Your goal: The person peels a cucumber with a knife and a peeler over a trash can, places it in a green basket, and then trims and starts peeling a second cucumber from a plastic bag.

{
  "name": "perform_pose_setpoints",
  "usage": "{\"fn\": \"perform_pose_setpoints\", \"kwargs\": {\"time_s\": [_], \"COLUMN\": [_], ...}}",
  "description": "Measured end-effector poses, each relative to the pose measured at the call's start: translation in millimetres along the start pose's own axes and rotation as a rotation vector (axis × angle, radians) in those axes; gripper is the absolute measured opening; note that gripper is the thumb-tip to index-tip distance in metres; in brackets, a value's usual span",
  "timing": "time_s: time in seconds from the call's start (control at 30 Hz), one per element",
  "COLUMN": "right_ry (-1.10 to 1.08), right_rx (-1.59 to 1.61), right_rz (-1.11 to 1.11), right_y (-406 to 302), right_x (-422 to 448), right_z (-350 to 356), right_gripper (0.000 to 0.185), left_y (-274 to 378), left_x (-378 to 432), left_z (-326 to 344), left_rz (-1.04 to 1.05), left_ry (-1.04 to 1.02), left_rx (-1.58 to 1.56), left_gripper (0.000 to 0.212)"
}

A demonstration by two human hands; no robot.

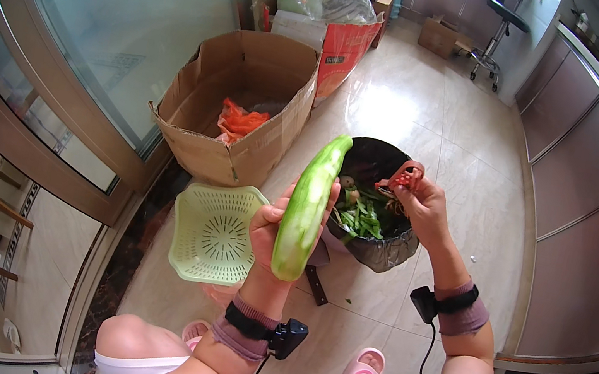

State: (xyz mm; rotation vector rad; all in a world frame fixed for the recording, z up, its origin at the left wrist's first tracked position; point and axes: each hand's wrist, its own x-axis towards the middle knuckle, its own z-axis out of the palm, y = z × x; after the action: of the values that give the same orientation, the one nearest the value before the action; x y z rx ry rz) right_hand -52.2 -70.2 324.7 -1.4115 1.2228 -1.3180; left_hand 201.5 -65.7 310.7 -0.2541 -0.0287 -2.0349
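Note:
My left hand holds a long green gourd, perhaps a zucchini, lying along the palm with its narrow end pointing away from me. Much of its skin is pared to pale green, with darker streaks left. In my right hand is a red-handled peeler; the fingers partly cover it, and its blade is hard to make out. Both hands are raised around a bin lined with a dark plastic bag. Inside it lie green leafy scraps and what look like eggshells.
A pale green plastic colander stands on the floor at left, beside a cleaver partly hidden by my left arm. Behind is a cardboard box holding an orange plastic bag. Cabinets line the right; a sliding glass door stands left.

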Motion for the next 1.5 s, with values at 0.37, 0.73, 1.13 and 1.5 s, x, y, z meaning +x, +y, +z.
{"fn": "perform_pose_setpoints", "kwargs": {"time_s": [0.37,0.73,1.13,1.5], "right_ry": [-0.155,-0.071,-0.3,-0.276], "right_rx": [0.237,0.201,0.434,0.352], "right_rz": [-0.072,0.039,0.089,0.083], "right_y": [-18.1,-26.6,-52.5,-40.4], "right_x": [-5.1,-10.5,-36.5,-31.7], "right_z": [19.2,20.9,74.3,74.5], "right_gripper": [0.01,0.013,0.031,0.023], "left_y": [-4.3,-2.9,-15.3,-13.1], "left_x": [-2.5,-1.0,2.5,3.9], "left_z": [13.5,-7.5,-16.6,-12.4], "left_rz": [-0.083,-0.109,-0.152,-0.119], "left_ry": [-0.132,0.094,0.207,0.114], "left_rx": [-0.176,0.195,0.445,0.596], "left_gripper": [0.057,0.052,0.052,0.048]}}
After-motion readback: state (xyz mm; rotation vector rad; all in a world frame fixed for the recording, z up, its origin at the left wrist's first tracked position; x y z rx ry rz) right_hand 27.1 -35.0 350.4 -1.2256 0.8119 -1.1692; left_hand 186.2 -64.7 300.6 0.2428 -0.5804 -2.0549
